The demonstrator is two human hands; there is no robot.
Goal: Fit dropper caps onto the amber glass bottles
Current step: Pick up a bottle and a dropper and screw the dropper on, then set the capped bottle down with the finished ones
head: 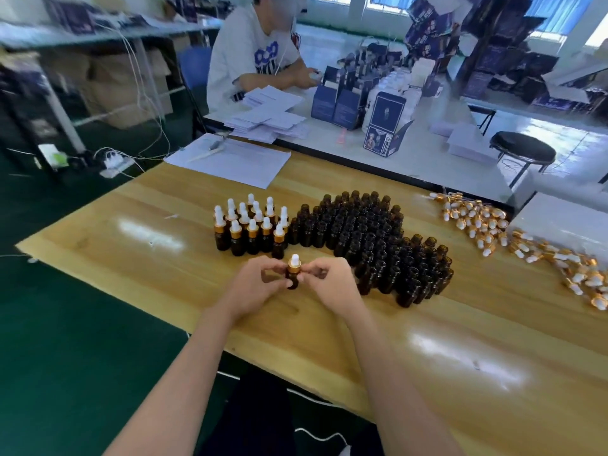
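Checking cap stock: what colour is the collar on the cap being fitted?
Gold collar, white bulb above; head view.

No text can be read with certainty. At twelve o'clock the seated person's white shirt (263, 57) carries a blue printed graphic, perhaps large block letters, too blurred to spell out. At about one o'clock the upright dark blue carton (385, 125) bears a portrait and small white print, and the paper sheets (230, 159) at eleven o'clock show faint lines, none legible.

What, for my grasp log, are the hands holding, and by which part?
Both hands hold one amber bottle: the left hand grips its glass body, the right hand pinches its dropper cap at the gold collar.
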